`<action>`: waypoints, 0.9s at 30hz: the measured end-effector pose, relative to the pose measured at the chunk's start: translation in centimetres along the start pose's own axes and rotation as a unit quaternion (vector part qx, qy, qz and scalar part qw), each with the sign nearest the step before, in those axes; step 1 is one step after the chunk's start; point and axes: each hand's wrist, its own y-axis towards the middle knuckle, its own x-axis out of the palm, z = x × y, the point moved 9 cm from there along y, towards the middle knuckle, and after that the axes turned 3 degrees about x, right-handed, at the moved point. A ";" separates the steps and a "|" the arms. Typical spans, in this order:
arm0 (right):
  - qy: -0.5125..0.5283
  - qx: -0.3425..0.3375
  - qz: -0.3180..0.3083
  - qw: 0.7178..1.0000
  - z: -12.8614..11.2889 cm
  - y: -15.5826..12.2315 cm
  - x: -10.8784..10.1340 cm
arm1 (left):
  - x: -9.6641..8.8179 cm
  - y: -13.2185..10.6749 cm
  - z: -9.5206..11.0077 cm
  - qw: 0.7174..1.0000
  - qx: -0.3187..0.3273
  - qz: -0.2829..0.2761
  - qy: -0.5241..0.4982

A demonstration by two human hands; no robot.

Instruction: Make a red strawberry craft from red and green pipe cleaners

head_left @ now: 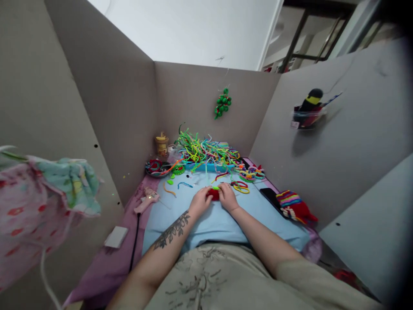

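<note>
Over the light blue cloth (174, 217), my left hand (200, 201) and my right hand (228, 198) meet around a small dark red piece (213, 195). A bright green bit (215, 187) sits along its upper edge, between my fingertips. The fingers of both hands are closed on the piece from either side; its exact kind is too small to make out. Just right of my right hand lie red and yellow loops (241, 187). A blue twisted strip (185, 184) and an orange strip (169, 189) lie to the left of my hands.
Behind my hands, a blue tray (209, 167) holds a heap of colourful pipe cleaners (206, 146). A pink glue gun (147, 201) and a white box (116, 237) are at left. At right lie a black phone (270, 199) and a striped knitted item (294, 206). Grey panels enclose the table.
</note>
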 end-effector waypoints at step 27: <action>-0.051 0.104 0.095 0.989 1.9 0.3 -3.3 | 2.6 3.0 -3.2 0.934 -0.198 0.131 -0.266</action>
